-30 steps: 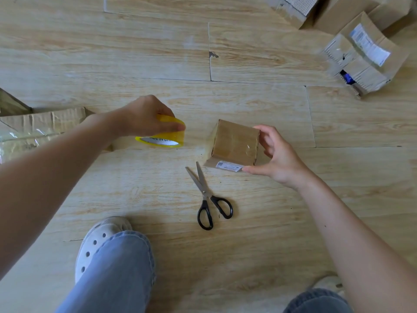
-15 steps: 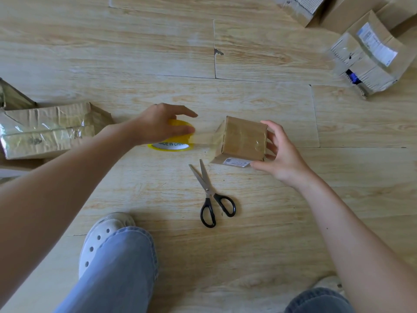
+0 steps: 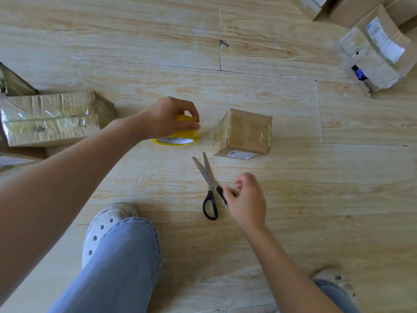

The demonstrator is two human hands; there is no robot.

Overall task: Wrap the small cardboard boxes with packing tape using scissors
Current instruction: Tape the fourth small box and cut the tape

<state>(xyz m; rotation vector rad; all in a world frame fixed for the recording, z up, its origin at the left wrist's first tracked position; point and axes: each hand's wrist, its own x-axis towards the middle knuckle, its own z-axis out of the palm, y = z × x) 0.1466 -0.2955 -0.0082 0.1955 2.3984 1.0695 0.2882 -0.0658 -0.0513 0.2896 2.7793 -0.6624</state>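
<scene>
The right hand (image 3: 247, 199) leaves the box (image 3: 248, 132) for the scissors (image 3: 209, 180), grip unclear; the left hand (image 3: 167, 118) clamps the tape roll (image 3: 182, 133). Probably cutting comes next.

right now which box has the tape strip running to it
The small box by the scissors; a clear strip joins its left side to the yellow roll.

We see the left hand (image 3: 167, 118) and right hand (image 3: 246, 199) bare, forearms too; loose light-blue jeans (image 3: 117, 263); a white holed left clog (image 3: 106, 224); the right clog (image 3: 336, 282) perhaps greyer.
</scene>
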